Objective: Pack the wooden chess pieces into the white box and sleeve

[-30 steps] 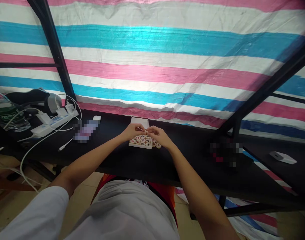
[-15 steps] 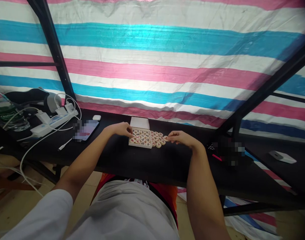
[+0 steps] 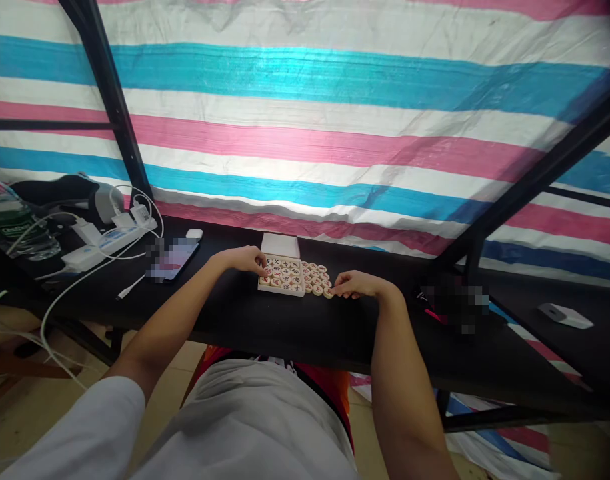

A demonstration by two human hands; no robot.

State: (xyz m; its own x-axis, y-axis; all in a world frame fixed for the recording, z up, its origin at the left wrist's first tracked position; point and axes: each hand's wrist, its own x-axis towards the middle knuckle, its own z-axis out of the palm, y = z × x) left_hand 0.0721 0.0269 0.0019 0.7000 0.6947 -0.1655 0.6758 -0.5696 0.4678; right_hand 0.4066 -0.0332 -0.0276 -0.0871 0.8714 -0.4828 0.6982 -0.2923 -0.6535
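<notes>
A small white box (image 3: 281, 291) on the black table holds rows of round Chinese chess pieces (image 3: 286, 272) marked with characters. Against its right side lie loose red-marked pieces (image 3: 314, 270) in rows. My left hand (image 3: 249, 259) bends over the box's left edge, fingers closed at the pieces there; what they grip is hidden. At the near right corner of the loose rows, my right hand (image 3: 357, 285) pinches the edge of a Chinese chess piece (image 3: 328, 293), which rests on the table.
The box's white lid (image 3: 281, 245) lies behind it. Leftward are a phone (image 3: 177, 259), a white earbud-like case (image 3: 194, 234), a power strip (image 3: 109, 241) with cables, and a bottle (image 3: 19, 227). A dark blurred object (image 3: 449, 300) and a white adapter (image 3: 565, 315) lie rightward.
My right hand has drawn a piece nearer to me, from the right end of the loose rows to the end of the front row. My left hand has hardly moved.
</notes>
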